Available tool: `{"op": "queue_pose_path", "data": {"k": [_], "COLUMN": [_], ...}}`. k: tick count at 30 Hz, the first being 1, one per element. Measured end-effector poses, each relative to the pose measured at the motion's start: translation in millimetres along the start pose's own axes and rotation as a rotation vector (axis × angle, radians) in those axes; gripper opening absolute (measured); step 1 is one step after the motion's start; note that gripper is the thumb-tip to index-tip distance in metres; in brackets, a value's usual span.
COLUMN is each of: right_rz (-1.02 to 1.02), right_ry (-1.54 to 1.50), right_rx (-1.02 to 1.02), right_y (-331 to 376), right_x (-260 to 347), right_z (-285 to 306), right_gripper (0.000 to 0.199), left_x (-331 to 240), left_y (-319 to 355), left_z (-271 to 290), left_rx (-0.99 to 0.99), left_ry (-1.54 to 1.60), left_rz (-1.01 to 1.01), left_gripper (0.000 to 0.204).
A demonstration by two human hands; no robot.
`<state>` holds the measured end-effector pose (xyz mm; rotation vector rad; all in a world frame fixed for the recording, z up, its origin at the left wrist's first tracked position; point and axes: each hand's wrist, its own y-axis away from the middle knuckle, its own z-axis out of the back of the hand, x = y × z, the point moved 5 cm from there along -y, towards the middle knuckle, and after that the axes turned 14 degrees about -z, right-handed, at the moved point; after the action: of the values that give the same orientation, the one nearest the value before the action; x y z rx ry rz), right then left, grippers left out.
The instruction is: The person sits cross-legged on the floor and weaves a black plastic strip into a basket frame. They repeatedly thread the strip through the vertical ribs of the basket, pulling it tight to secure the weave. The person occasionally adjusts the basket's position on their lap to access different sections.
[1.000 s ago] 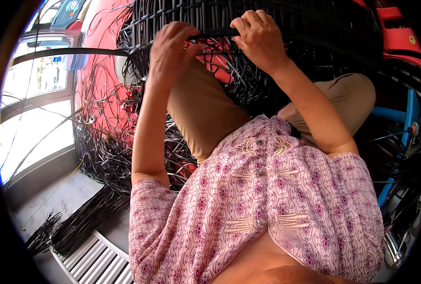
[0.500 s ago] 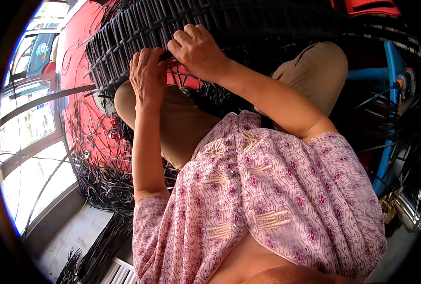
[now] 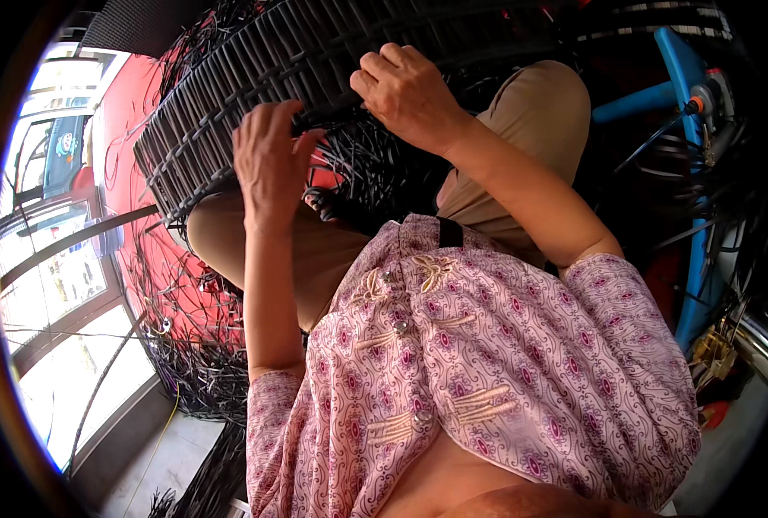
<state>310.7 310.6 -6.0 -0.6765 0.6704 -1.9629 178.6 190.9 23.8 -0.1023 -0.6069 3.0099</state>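
Two bare forearms rise from the lower edge, out of the short sleeves of a pink patterned blouse [image 3: 487, 363] that fills the near foreground. Just past the blouse, tan trousers [image 3: 315, 250] cover both knees, one left of centre, one at upper right.

Left hand [image 3: 267, 160]: fingers curled, tips pressed at the lower edge of a dark woven panel [image 3: 254, 95]. Whether it pinches a strand there, cannot tell; the fingertips are partly lost against the weave. Right hand [image 3: 410, 91]: knuckles up, closed down over the panel's edge, fingers wrapped on the dark weave, grip narrow and firm-looking. The two hands sit near each other, not touching.

The woven panel lies across the lap, tilted, running from left of centre up toward top right, made of flat black strips in close rows. Under it and between the knees, loose black strips [image 3: 375, 173] hang in a tangle.

Further left, more black strips [image 3: 202, 380] heap low beside the left leg. Behind them a red surface [image 3: 133, 112], then a bright window [image 3: 64, 259] with a dark frame.

Far right: a blue metal frame [image 3: 695, 224], upright and angled tubes, with dark cables draped near it. Small metal parts [image 3: 729, 345] lie low beside the frame; details too blurred to tell.
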Motion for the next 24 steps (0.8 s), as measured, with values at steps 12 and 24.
{"op": "queue_pose_path", "data": {"k": [12,24], "right_rz": [-0.134,-0.109], "right_ry": [-0.065,0.127], "right_rx": [0.008,0.048], "right_y": [24,37], "right_x": [-54,-121], "right_z": [49,75], "right_gripper": [0.031,0.020], "left_x": [-26,-108], "left_y": [-8,-99], "left_z": [-25,-48], "left_rx": [-0.116,-0.224], "left_ry": [-0.011,0.197], "left_rz": [-0.047,-0.259], "left_gripper": [0.029,0.040]}}
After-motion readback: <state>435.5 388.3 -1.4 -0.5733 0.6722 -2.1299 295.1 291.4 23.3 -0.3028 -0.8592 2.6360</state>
